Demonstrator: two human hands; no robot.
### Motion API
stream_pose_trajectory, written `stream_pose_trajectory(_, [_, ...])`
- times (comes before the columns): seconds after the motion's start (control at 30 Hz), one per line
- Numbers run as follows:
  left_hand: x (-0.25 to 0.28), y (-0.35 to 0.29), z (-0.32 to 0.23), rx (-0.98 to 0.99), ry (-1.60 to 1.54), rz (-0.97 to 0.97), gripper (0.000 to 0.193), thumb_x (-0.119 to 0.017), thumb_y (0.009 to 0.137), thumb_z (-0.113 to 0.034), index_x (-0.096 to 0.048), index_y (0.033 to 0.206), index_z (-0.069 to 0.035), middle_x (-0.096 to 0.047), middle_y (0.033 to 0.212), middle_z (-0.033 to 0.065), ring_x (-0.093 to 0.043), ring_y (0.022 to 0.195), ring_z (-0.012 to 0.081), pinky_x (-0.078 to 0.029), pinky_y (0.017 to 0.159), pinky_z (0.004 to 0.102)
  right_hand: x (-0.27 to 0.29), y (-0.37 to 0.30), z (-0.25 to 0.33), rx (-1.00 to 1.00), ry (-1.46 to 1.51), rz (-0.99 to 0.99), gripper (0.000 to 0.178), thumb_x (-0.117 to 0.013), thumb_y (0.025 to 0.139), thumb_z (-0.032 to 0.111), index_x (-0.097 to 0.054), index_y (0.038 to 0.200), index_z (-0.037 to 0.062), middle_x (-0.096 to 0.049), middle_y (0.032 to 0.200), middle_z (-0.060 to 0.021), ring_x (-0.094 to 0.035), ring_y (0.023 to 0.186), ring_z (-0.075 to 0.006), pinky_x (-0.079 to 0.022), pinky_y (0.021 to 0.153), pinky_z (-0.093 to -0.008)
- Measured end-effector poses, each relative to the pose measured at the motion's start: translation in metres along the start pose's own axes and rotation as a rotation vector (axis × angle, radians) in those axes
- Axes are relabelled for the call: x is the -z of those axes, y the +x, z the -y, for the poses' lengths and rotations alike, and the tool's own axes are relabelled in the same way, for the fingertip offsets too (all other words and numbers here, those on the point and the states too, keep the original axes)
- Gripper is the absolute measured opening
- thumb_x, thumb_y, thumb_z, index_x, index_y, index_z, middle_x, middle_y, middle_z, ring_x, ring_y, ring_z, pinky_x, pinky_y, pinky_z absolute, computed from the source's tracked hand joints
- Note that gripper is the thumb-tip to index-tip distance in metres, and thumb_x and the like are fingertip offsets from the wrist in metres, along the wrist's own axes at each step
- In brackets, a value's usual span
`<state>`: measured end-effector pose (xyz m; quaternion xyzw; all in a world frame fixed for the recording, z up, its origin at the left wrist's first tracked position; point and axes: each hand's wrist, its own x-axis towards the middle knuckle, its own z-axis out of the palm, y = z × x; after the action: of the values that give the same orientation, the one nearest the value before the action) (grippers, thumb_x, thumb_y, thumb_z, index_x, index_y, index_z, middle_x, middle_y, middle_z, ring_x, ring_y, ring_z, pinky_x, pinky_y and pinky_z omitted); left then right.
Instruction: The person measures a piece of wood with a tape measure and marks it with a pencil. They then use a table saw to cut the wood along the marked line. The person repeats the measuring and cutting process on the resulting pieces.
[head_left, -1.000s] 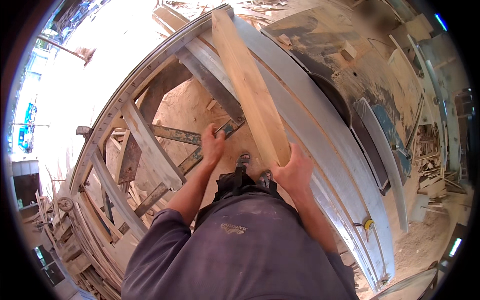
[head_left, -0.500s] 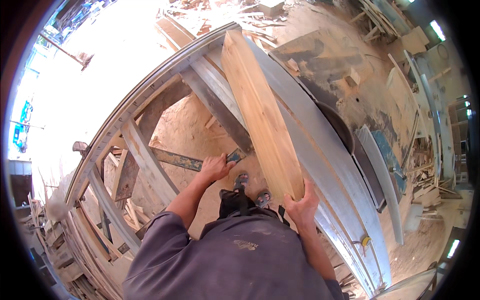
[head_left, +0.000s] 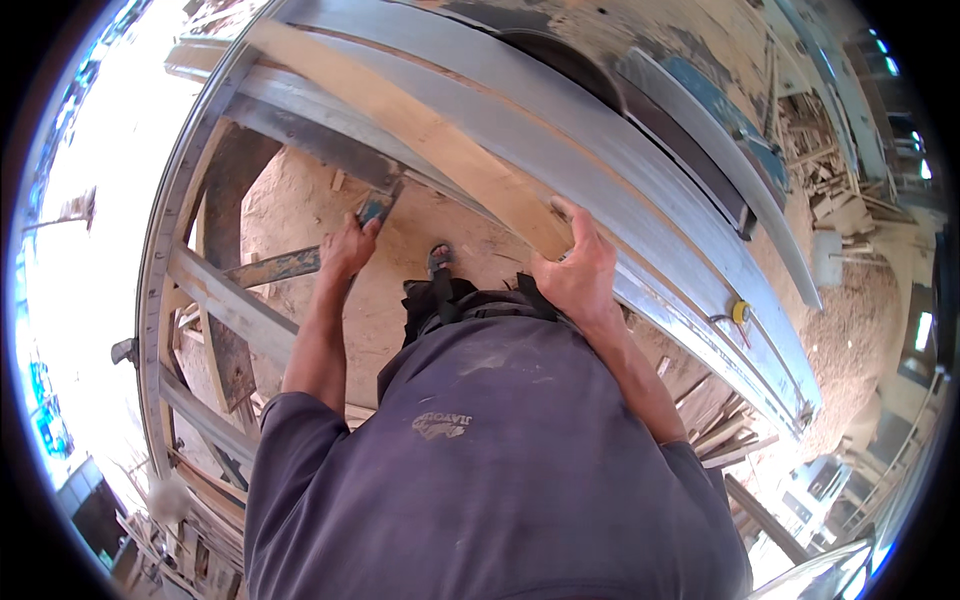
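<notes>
Sawdust-strewn floor and heaped scrap wood fill the right of the frame; glare whitens the left edge. From the head view, a grey metal table runs from upper left to lower right, with a yellow tape measure on it. Across its near side lies a plank, in the upper middle. Its long axis slants, far end toward upper left, near end toward the centre. At that near end the right hand pinches it, thumb at the corner, fingers over the edge. Left of centre, the left hand is half curled over a blue bar; whether it grips, I cannot tell. Pinched at one end only, the plank could swivel or skid on smooth metal.
</notes>
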<state>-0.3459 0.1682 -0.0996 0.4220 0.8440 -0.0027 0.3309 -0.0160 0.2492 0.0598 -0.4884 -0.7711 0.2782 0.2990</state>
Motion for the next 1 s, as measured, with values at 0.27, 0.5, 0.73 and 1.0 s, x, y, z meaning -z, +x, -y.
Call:
stream_pose_trajectory(0.27, [-0.022,0.019,0.011,-0.028,0.071,-0.017,0.067,-0.037,0.101,-0.059,-0.055,0.127,0.0,-0.065,0.123,0.0338,-0.059,0.122,0.0478,-0.039,0.106,0.0547,0.058,-0.021,-0.047,-0.022,0.06,-0.024,0.058,-0.074,0.069,0.001,-0.063,0.126,0.0016,-0.073,0.109,-0.0185,-0.073,0.099,-0.0305,-0.056,0.086,-0.0359])
stream_pose_trajectory(0.5, [-0.035,0.021,0.017,-0.031,0.057,-0.062,0.072,-0.034,0.101,-0.064,-0.055,0.127,-0.001,-0.063,0.127,0.0333,-0.056,0.127,0.0459,-0.032,0.112,0.0552,0.133,-0.045,-0.098,-0.119,0.083,0.048,0.058,-0.076,0.067,0.002,-0.066,0.124,0.0025,-0.074,0.109,-0.0139,-0.071,0.102,-0.0211,-0.053,0.092,-0.0327])
stream_pose_trajectory(0.73, [-0.048,0.019,0.003,-0.03,0.044,-0.003,0.069,-0.036,0.1,-0.063,-0.055,0.129,-0.002,-0.065,0.124,0.0311,-0.057,0.125,0.0455,-0.032,0.11,0.0562,0.206,-0.061,-0.165,-0.427,0.237,0.109,0.062,-0.076,0.064,-0.002,-0.067,0.124,0.0027,-0.072,0.109,-0.0053,-0.066,0.102,-0.0141,-0.051,0.094,-0.0298])
stream_pose_trajectory(1.0, [-0.083,-0.034,-0.043,-0.079,0.061,-0.111,0.074,-0.042,0.097,-0.065,-0.053,0.137,-0.003,-0.066,0.124,0.0286,-0.054,0.126,0.0485,-0.037,0.11,0.0532,0.259,-0.102,-0.187,-0.443,0.164,0.025,0.055,-0.072,0.064,-0.002,-0.067,0.119,0.0011,-0.07,0.107,-0.0058,-0.064,0.099,-0.0139,-0.049,0.091,-0.028])
